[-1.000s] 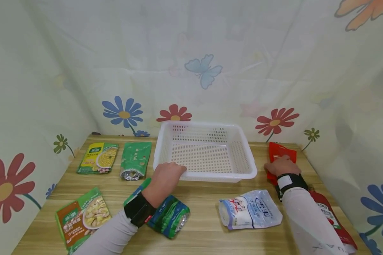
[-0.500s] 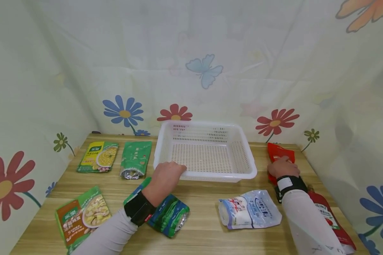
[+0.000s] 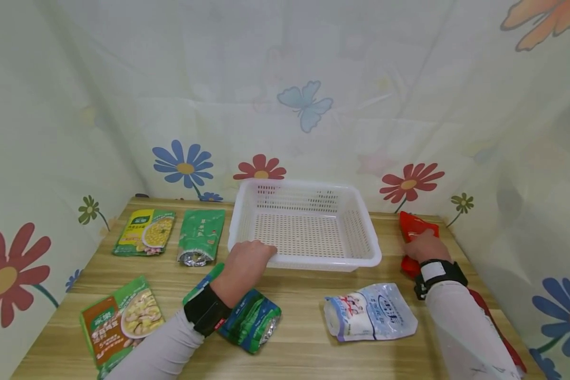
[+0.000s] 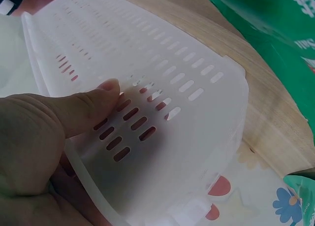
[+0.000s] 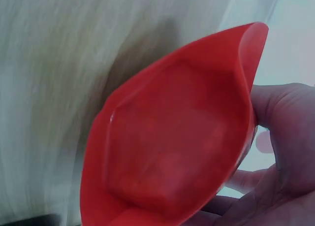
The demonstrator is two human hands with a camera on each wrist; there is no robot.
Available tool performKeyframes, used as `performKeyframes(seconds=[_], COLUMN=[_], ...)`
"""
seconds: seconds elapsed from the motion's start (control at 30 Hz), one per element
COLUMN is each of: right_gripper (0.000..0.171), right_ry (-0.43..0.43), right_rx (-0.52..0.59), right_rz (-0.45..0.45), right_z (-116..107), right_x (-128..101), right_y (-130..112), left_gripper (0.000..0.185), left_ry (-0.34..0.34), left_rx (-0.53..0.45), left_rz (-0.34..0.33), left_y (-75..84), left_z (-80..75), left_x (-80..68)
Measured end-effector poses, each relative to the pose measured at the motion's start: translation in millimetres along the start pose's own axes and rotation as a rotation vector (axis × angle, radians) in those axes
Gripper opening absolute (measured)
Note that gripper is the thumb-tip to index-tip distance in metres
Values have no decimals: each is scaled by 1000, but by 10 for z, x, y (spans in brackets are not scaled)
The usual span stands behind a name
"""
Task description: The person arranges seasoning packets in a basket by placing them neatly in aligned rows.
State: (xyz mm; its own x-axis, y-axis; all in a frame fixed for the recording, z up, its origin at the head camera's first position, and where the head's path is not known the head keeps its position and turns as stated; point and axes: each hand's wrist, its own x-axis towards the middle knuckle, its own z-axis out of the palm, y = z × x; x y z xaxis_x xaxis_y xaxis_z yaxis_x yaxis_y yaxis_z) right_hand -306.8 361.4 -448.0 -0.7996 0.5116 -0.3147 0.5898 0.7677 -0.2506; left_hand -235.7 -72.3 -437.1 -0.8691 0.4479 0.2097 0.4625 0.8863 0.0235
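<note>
The right hand [image 3: 425,245] curls its fingers and thumb round a red pouch [image 3: 415,228] at the table's far right edge, at about 3 o'clock from the basket; in the right wrist view the red pouch [image 5: 172,137] bulges open-mouthed against the palm, the right hand [image 5: 280,152] wrapped round its lower side with the pale curtain behind. The left hand [image 3: 244,264] grips the near rim of a white slotted basket [image 3: 309,224] at its 7 o'clock corner; in the left wrist view the thumb [image 4: 83,108] presses flat on the inside of the basket wall [image 4: 162,88], with the rim caught between thumb and fingers. The basket sits at the middle back of the wooden table [image 3: 304,338], holding nothing. Under the left forearm lies a blue-green foil pouch [image 3: 252,322]. At 5 o'clock from the basket lies a clear-and-white bag [image 3: 370,311] with blue and red print. At 9 o'clock from the basket lie a green foil packet [image 3: 201,235] and, just beyond it, a yellow-green soup packet [image 3: 144,232]. A brown-and-green soup packet [image 3: 121,319] lies at the near left corner. A flowered curtain [image 3: 285,95] with a blue butterfly closes in the table on three sides.
</note>
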Motion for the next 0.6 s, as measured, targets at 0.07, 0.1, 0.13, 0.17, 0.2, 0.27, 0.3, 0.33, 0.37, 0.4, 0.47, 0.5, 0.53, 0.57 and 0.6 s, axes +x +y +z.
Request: performKeyframes(seconds=[0.07,0.1,0.13,0.17,0.2,0.27,0.3,0.33,0.37,0.4,0.47,0.5,0.53,0.57,0.6], right_gripper=[85,84,82,82,80,79,79,80,82,85,90,94,97,99,100], right_ry=[13,18,25,31,33,31,28,24,12,0,-32,-50,-62,-78,-90], right_rx=[15,28,45,54,72,110,131,160,193,236,298,329,357,376,391], right_rz=[-10,-17,-27,-43,-58,-89,-106,-123,-133,-144,-167,-180,-195,-211,-231], right_z=[-12,-17,-23,-27,-33,-50,-61,-76,-96,-122,-184,-219,-255,-288,-317], right_x=[28,42,50,62,68,59,46,28,5,-27,-99,-140,-187,-237,-286], right_y=[36,54,72,92,112,146,162,176,188,198,217,223,221,218,213], left_gripper=[21,20,20,20,20,20,20,21,21,21,23,23,24,24,24], left_ry=[0,1,1,2,3,6,7,6,5,3,-5,-7,-13,-17,-20], left_rx=[4,5,10,10,12,14,14,15,12,10,5,1,-4,-10,-14], left_rz=[0,0,0,-1,1,2,4,4,4,5,4,6,6,6,6], left_y=[-1,-4,-3,-4,-5,-6,-7,-6,-6,-5,0,-1,-2,-3,-5], left_z=[1,2,-1,-4,-5,-6,-7,-5,-3,-2,-1,-1,-3,-5,-7], left_x=[2,2,0,-3,-4,-5,-4,-1,3,8,18,20,21,18,17])
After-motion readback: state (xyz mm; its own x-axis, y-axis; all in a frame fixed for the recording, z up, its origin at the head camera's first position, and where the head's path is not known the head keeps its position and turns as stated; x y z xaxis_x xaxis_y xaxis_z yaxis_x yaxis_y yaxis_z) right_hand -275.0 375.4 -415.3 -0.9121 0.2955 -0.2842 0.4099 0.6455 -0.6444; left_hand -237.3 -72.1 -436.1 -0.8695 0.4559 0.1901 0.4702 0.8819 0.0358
